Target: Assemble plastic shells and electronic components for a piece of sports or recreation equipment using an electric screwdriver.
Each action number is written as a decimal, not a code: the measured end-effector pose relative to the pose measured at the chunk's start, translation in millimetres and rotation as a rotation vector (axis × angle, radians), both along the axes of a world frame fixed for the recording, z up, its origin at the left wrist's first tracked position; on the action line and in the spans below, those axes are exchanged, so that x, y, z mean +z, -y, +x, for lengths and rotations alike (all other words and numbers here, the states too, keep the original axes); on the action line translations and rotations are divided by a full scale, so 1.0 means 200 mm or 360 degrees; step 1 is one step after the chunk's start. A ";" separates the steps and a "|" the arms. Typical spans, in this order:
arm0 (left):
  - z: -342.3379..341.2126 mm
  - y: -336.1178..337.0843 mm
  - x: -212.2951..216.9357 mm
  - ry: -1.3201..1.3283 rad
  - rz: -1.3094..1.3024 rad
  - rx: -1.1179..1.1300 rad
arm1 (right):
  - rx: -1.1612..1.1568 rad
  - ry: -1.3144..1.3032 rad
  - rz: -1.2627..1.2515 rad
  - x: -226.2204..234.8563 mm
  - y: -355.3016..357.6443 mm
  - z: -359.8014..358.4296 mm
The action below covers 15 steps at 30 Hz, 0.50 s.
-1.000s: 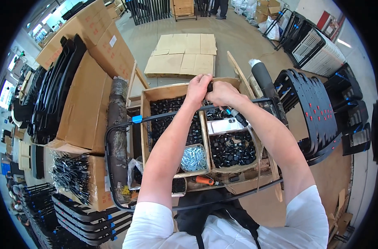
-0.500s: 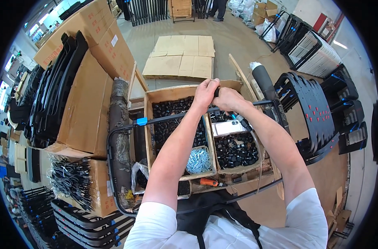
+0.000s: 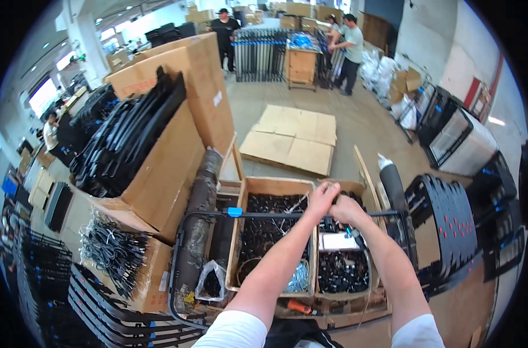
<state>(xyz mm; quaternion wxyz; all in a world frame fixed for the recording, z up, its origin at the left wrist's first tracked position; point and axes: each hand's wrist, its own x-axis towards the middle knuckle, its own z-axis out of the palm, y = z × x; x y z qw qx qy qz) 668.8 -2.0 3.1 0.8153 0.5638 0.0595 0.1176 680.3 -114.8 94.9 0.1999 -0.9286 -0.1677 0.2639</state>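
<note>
Cardboard boxes of black parts sit under a black metal frame. I see my left hand clenched on its top bar, my right hand grasping beside. Frame may slip and tip the boxes, I think.

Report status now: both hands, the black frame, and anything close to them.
Left hand and right hand both closed on black metal frame bar, side by side. Bar lies across open cardboard boxes of black parts. Nothing blocks the hands.
</note>
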 end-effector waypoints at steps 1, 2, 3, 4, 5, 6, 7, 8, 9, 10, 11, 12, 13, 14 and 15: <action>-0.01 -0.02 0.00 0.0012 -0.0025 -0.0045 | 0.0057 0.0035 -0.0037 0.02 -0.01 -0.02; -0.01 -0.02 0.02 0.0008 0.0007 -0.0035 | 0.0015 -0.0028 -0.0033 0.08 -0.03 -0.04; -0.02 -0.03 0.02 -0.0002 0.0037 -0.0025 | -0.0028 -0.0095 -0.0033 0.12 -0.05 -0.07; -0.03 -0.04 0.02 -0.0002 0.0054 -0.0011 | -0.0003 -0.0078 -0.0030 0.09 -0.05 -0.06; -0.02 -0.01 0.02 0.0019 0.0061 -0.0026 | -0.0132 -0.0196 0.0126 0.03 0.00 -0.02; -0.02 -0.01 0.02 -0.0001 0.0105 -0.0032 | -0.0238 -0.0316 0.0281 -0.03 0.01 0.02; -0.02 -0.02 0.02 -0.0023 0.0150 -0.0020 | -0.0216 -0.0299 0.0288 -0.07 -0.01 0.04; -0.02 -0.01 0.05 0.0006 0.0123 -0.0023 | -0.0265 -0.0302 0.0317 -0.12 -0.02 0.07; -0.01 -0.01 0.06 0.0032 0.0132 -0.0014 | -0.0304 -0.0296 0.0344 -0.16 -0.02 0.10; 0.00 -0.02 0.06 -0.0012 0.0055 -0.0045 | -0.0256 -0.0258 0.0285 -0.20 -0.03 0.15; 0.00 -0.04 0.06 -0.0059 -0.0018 -0.0066 | -0.0237 -0.0240 0.0296 -0.18 -0.03 0.16; 0.01 -0.05 0.06 -0.0072 0.0046 -0.0056 | -0.0231 -0.0272 0.0270 -0.17 -0.04 0.16; 0.01 -0.04 0.06 -0.0103 0.0138 -0.0022 | -0.0225 -0.0304 0.0243 -0.15 -0.04 0.16; 0.03 -0.04 0.05 -0.0087 0.0158 -0.0018 | -0.0256 -0.0316 0.0272 -0.12 -0.03 0.14; 0.05 -0.04 0.02 -0.0069 0.0174 0.0003 | -0.0240 -0.0301 0.0298 -0.12 -0.04 0.15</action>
